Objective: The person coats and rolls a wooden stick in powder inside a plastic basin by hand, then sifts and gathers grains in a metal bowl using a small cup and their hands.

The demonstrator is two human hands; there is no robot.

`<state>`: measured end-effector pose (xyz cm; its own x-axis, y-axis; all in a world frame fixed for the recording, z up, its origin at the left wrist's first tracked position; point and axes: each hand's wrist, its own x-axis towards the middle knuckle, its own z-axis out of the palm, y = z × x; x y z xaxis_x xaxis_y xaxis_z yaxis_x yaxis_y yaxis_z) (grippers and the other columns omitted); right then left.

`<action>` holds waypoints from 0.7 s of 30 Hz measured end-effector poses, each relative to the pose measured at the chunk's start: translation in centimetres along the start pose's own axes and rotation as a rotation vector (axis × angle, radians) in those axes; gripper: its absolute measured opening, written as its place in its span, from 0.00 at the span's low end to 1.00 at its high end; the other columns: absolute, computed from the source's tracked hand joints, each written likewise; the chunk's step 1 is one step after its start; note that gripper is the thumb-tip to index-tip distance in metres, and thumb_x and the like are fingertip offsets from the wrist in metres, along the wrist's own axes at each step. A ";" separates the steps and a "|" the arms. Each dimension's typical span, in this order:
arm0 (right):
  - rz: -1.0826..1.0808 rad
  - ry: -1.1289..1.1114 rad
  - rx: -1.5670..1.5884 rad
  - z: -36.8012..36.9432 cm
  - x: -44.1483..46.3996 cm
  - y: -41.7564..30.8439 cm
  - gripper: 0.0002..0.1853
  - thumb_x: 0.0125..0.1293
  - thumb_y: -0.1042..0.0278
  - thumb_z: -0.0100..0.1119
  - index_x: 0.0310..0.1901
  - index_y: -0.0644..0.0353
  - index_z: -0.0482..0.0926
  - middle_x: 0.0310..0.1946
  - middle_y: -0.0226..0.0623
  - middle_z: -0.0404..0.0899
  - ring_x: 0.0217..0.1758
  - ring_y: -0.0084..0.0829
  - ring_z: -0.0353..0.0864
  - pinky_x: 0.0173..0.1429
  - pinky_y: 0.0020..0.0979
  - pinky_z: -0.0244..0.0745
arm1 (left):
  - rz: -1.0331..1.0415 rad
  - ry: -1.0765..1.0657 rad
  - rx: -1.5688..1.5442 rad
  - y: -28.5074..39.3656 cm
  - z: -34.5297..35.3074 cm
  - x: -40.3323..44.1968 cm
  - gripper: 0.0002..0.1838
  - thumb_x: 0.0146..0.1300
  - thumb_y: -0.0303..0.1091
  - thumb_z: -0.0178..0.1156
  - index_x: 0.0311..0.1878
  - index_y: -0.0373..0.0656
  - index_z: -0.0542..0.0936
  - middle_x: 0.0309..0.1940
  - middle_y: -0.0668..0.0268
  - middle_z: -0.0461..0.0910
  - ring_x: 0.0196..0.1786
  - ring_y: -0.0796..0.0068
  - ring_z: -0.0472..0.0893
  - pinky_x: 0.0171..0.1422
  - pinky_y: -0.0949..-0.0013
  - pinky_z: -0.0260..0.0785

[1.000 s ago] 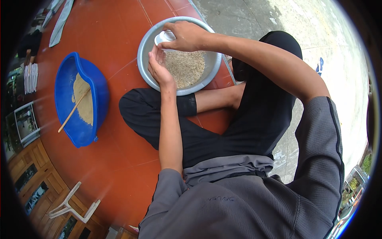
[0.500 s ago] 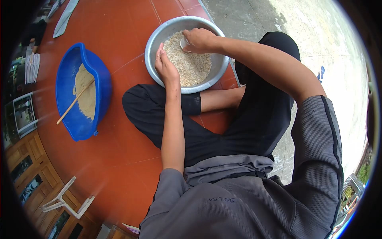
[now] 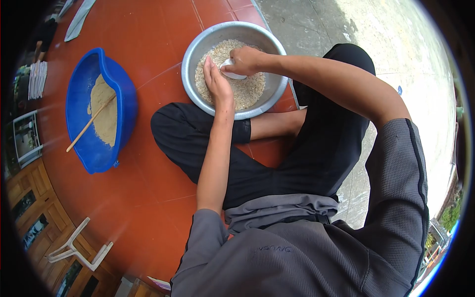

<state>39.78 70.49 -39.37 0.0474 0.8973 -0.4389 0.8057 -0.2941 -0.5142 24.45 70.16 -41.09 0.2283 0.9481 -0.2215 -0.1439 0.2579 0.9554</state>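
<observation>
A grey metal basin [image 3: 273, 43] sits in front of my crossed legs, holding pale, coarse flakes or grain [image 3: 217, 49] whose exact kind I cannot tell. My right hand [image 3: 246, 60] reaches into it from the right, its fingers wrapped around a small white cup [image 3: 236, 75] tilted low in the grain. My left hand [image 3: 218, 86] is over the basin's near left part, fingers stretched out and palm turned toward the cup. Nothing shows in that hand, and its fingertips are close beside the cup; whether they touch is unclear.
On the red tiled floor [image 3: 148, 163] at left stands a blue tub [image 3: 126, 106] with tan powder [image 3: 105, 119] and a wooden stick [image 3: 89, 126] across it. A white plastic piece [image 3: 74, 250] lies at lower left. Grey concrete [image 3: 297, 24] borders the tiles at right.
My left hand has moved inward, to the right, from the basin's left side. The cup is now tilted more and closer to the left hand.
</observation>
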 end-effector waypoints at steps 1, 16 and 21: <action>0.072 -0.064 0.108 -0.2 0.1 -0.2 0.42 0.78 0.32 0.61 0.56 0.79 0.86 0.47 0.65 0.91 0.47 0.54 0.96 0.51 0.49 0.92 | -0.017 0.033 -0.075 -0.3 0.2 -0.3 0.31 0.90 0.41 0.43 0.86 0.30 0.63 0.88 0.46 0.63 0.92 0.56 0.60 0.94 0.58 0.50; 0.354 -0.299 0.695 -1.0 -0.5 0.2 0.44 0.85 0.25 0.42 0.66 0.66 0.81 0.50 0.49 0.88 0.43 0.38 0.94 0.49 0.43 0.93 | 0.051 -0.067 -0.228 -0.6 0.7 -1.3 0.32 0.92 0.45 0.33 0.90 0.39 0.55 0.87 0.44 0.65 0.93 0.53 0.54 0.96 0.51 0.37; 0.167 -0.088 0.340 -2.8 -0.7 -0.7 0.45 0.82 0.23 0.48 0.56 0.68 0.88 0.39 0.53 0.92 0.46 0.48 0.95 0.50 0.48 0.90 | 0.126 -0.066 -0.061 1.7 0.3 -1.2 0.31 0.92 0.42 0.37 0.88 0.37 0.60 0.85 0.43 0.68 0.89 0.51 0.63 0.94 0.52 0.47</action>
<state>40.86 71.04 -36.63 0.0989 0.8005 -0.5911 0.5490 -0.5393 -0.6386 24.24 69.38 -39.12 0.2670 0.9599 -0.0854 -0.2335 0.1504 0.9606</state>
